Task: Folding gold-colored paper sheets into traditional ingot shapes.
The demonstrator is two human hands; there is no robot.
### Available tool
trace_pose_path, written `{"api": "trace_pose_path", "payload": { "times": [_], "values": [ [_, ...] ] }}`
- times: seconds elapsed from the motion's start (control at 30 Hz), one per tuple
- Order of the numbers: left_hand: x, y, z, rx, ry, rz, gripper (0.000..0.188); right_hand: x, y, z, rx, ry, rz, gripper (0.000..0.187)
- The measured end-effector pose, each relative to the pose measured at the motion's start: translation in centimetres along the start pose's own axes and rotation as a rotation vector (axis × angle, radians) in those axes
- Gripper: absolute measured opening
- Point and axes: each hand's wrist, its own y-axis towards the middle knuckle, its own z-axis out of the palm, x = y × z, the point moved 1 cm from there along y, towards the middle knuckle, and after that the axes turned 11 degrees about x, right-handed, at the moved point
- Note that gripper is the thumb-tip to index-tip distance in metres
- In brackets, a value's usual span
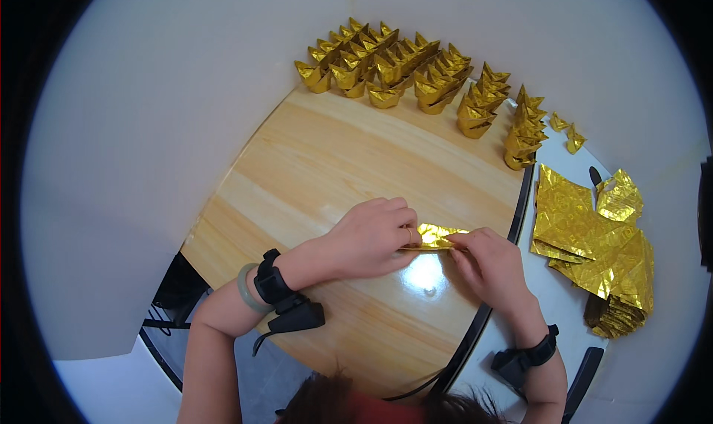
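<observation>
Between my two hands is a narrow folded strip of gold foil paper [434, 235], held just over the wooden tabletop. My left hand [377, 238] grips its left end, fingers curled, a ring on one of them. At the right end my right hand [486, 264] pinches the paper between thumb and fingers. Part of the strip is hidden behind my fingers. Along the table's far edge stand several rows of folded gold paper ingots [386, 71], boat-shaped with pointed tips.
The wooden table [297, 171] meets pale walls at the left and back. On a white surface [546, 290] at the right lie loose gold foil sheets [587, 227], some stacked, with two small gold paper pieces [574, 138] farther back. Bands with black devices [286, 294] sit on my wrists.
</observation>
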Motion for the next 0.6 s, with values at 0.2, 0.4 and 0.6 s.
{"api": "trace_pose_path", "payload": {
  "times": [0.2,0.4,0.6],
  "values": [
    [-0.2,0.3,-0.2,0.108,-0.463,-0.358,0.021,0.1,0.2,0.1,0.036,0.230,0.193,0.017],
    [0.1,0.4,0.6,0.012,-0.484,-0.396,0.022,-0.4,0.4,0.7,0.085,0.378,0.265,0.021],
    [0.8,0.2,1.2,-0.193,-0.328,-0.274,0.018,-0.3,0.8,0.7,0.090,0.431,0.331,0.021]
  ]
}}
